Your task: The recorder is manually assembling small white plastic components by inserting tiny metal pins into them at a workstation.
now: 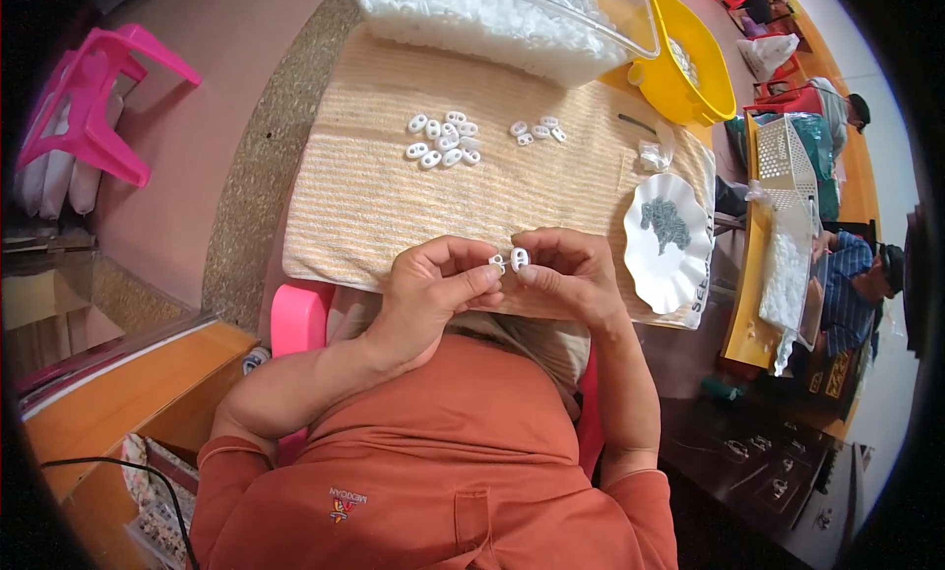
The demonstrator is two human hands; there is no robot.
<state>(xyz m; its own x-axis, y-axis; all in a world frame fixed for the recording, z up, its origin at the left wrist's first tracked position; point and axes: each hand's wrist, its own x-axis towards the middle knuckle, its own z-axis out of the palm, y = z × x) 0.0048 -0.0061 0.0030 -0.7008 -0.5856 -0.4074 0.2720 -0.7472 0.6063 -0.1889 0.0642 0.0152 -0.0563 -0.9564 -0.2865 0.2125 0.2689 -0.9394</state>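
Over the near edge of a striped towel (pixel 359 211), my two hands meet with their fingertips almost touching. Between thumb and fingers my left hand (pixel 433 285) pinches a small white plastic part (pixel 497 263). My right hand (pixel 581 275) grips a white oval two-hole piece (pixel 519 259), shaped like a cord lock, right beside it. Further off on the towel lies a cluster of similar white oval pieces (pixel 450 142). A smaller group (pixel 540 130) sits to its right. On the right, a white scalloped plate (pixel 643 265) bears a heap of tiny dark grey parts (pixel 666 224).
A clear bin (pixel 591 63) full of white parts stands at the far edge, with a yellow basket (pixel 714 97) beside it. A small clear bag (pixel 653 155) and a dark thin stick (pixel 637 123) lie above the plate. Pink stool (pixel 98 107) at left; people work at right.
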